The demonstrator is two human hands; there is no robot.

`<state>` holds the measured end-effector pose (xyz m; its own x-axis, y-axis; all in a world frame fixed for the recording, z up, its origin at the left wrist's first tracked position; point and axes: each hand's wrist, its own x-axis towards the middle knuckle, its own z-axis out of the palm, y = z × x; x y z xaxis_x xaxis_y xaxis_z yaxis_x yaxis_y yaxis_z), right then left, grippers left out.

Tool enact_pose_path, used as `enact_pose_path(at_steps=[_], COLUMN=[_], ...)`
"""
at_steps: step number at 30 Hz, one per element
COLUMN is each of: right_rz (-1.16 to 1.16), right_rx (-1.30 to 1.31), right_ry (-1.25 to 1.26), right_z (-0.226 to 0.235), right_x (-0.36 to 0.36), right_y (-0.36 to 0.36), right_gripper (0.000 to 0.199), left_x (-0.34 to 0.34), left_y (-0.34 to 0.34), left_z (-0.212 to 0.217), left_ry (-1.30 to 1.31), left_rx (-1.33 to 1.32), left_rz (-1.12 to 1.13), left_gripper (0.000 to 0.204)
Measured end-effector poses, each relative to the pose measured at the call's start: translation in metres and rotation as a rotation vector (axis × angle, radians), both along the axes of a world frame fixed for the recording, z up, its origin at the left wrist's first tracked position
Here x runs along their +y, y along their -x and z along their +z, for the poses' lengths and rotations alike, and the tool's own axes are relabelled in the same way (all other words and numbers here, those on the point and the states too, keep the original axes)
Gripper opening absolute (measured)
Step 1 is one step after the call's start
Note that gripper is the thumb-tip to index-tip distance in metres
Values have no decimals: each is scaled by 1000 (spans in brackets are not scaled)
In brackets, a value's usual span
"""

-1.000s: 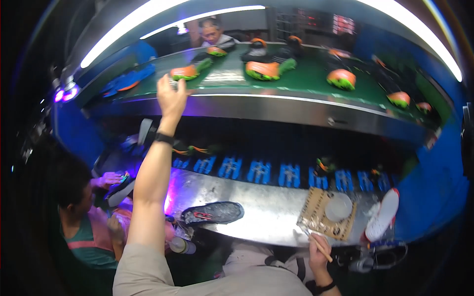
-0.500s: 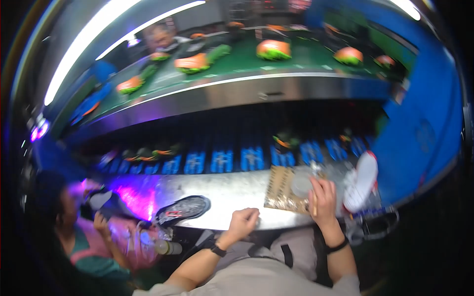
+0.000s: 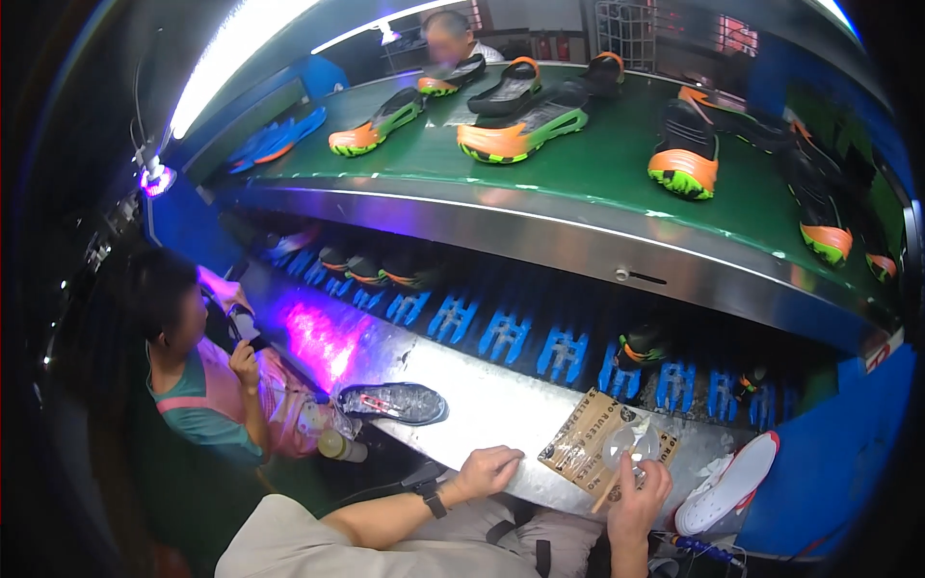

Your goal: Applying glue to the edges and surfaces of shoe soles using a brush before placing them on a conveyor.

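Observation:
My right hand (image 3: 641, 491) pinches a thin wooden stick (image 3: 605, 494) at the right of the bench. Its fingertips are at a round clear bowl (image 3: 628, 441), and whatever is on the stick's far end is hidden there. The bowl rests on a brown printed cardboard sheet (image 3: 570, 451). Over the bench's front edge, left of the cardboard, my left hand (image 3: 488, 472) is loosely curled with nothing visible in it. A white shoe with a red edge (image 3: 727, 485) lies to the right of my right hand. A dark shoe piece (image 3: 395, 403) lies farther left on the metal bench (image 3: 462, 409).
Behind the bench runs a row of blue racks (image 3: 506, 335), some carrying dark shoe parts. Above it, a green conveyor (image 3: 385, 178) bears several orange, green and black shoe soles (image 3: 525, 130). A co-worker (image 3: 207, 376) sits at left beside purple light; another person (image 3: 451, 43) is beyond the conveyor.
The view has turned and sharpened, so the bench now slopes down to the right. My right hand stays at the bowl with the stick; my left hand remains curled near the bench edge.

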<state>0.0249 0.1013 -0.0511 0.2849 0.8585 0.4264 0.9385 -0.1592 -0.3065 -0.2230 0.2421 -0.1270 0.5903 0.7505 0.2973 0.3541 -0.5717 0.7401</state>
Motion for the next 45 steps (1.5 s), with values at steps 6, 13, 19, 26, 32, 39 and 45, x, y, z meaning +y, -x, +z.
enact_pose_path(at_steps=[6, 13, 19, 26, 32, 39, 45], right_rz=[-61, -134, -315, -483, -483, -357, -271], right_rx=[-18, -116, 26, -3, -42, 8, 73], right_ry=[-101, -230, -209, -285, -343, -350, -293], right_z=[10, -19, -54, -67, -54, -31, 6], right_x=[-43, -166, -289, -370, -374, -363, -359], right_y=[9, 69, 171, 222, 204, 86, 11], right_gripper=[41, 40, 37, 21, 23, 9, 5], left_x=[-6, -12, -1, 6, -9, -10, -15], left_y=[4, 14, 5, 9, -12, 6, 7], left_z=[-1, -19, -32, -43, -36, -33, -30], left_ry=[-57, -142, -279, -286, -249, -384, -477], left_rx=[-47, -148, -245, -185, -155, -48, 165], left_rz=[19, 23, -24, 7, -30, 57, 109], left_gripper=[13, 10, 12, 12, 11, 8, 4])
